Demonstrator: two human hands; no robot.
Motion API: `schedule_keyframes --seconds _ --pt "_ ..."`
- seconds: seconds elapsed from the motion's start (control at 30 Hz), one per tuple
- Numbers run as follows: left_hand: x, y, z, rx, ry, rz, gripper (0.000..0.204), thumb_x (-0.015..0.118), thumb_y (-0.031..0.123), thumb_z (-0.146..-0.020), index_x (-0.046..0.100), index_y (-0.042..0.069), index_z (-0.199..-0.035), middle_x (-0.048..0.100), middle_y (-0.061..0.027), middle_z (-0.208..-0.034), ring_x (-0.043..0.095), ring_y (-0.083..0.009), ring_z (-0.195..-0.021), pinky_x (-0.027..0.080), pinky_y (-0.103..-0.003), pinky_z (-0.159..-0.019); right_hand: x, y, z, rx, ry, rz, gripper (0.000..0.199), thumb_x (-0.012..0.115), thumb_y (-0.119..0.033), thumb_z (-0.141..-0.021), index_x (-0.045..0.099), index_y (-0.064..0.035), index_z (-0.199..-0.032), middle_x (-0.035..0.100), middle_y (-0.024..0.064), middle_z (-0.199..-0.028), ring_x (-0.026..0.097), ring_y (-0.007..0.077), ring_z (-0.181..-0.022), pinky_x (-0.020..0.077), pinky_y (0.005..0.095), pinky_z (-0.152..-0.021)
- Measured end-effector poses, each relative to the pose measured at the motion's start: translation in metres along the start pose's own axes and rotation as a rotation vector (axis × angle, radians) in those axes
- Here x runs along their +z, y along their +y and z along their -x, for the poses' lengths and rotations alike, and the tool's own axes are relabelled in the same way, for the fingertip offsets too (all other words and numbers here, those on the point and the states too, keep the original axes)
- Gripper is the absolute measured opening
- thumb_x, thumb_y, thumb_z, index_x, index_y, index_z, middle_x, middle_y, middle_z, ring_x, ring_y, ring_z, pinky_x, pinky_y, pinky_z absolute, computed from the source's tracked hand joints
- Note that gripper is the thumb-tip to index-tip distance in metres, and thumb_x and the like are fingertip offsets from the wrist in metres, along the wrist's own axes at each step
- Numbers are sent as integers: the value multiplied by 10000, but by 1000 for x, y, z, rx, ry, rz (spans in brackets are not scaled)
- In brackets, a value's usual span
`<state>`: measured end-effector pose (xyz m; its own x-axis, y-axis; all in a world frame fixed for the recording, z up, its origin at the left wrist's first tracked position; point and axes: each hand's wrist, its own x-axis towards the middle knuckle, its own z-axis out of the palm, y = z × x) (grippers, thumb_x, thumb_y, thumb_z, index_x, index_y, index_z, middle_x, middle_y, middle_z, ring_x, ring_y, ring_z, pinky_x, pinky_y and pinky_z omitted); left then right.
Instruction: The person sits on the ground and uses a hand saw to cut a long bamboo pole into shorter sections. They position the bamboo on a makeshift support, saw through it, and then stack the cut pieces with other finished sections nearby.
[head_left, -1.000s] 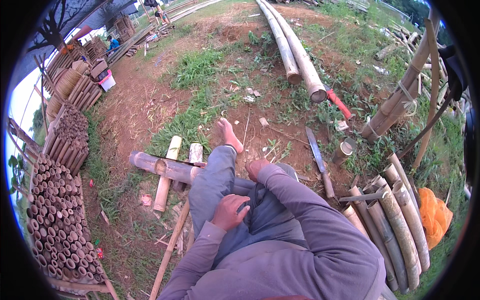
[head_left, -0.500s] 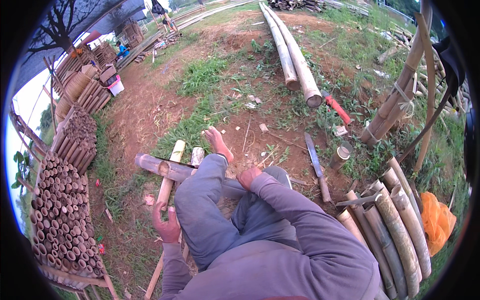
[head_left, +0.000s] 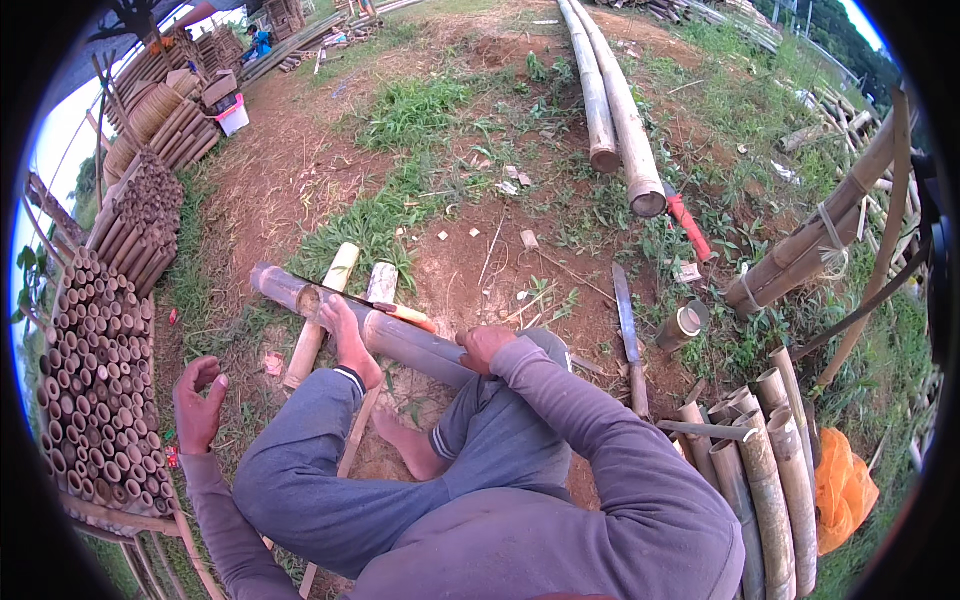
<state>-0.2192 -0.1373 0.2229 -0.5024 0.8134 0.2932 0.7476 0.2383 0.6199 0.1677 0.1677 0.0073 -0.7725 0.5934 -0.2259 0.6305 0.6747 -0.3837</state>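
Right hand (head_left: 484,348) is at the bamboo pole (head_left: 415,344) lying crosswise ahead, its grip too hidden to tell, apparently steadying it alongside a bare foot (head_left: 350,338); next probably calls for the left hand (head_left: 200,406), empty, loosely curled, to reach the orange-handled blade (head_left: 414,318) beside it

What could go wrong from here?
The bare foot at the bamboo pole is close to the orange-handled tool; a slip might bring them together and, if its dark strip is a blade, cut the skin.
The pole seems to lie across short bamboo pieces, so it could roll or shift.
The large knife lies uncovered to the right; a careless reach or step might meet its blade.
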Motion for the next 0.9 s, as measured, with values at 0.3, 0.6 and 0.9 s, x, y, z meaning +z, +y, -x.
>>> schedule_keyframes --seconds 0.3,0.6,0.9 --pt "47 0 -17 12 -269 -114 421 789 106 -851 673 -14 -1238 730 -132 -1110 704 -222 -997 550 -358 -925 -13 63 -71 -6 156 -603 545 777 -412 -901 688 -2 -1249 757 212 -1132 734 320 -1060 569 426 -937" --pt "144 -55 -94 -75 -492 -90 420 810 148 -821 687 13 -1200 737 -131 -1009 719 -244 -937 573 -380 -850 -39 309 -118 541 752 -981 609 793 -437 -914 667 51 -1257 708 101 -969 650 147 -745 548 311 -627" --pt "180 -182 -101 -279 -532 -207 421 828 178 -791 700 14 -1157 733 -127 -981 716 -241 -911 573 -367 -851 -136 463 -159 925 1182 -664 1160 847 -621 -739 420 142 -1500 486 328 -1523 478 407 -1434 380 441 -1195"
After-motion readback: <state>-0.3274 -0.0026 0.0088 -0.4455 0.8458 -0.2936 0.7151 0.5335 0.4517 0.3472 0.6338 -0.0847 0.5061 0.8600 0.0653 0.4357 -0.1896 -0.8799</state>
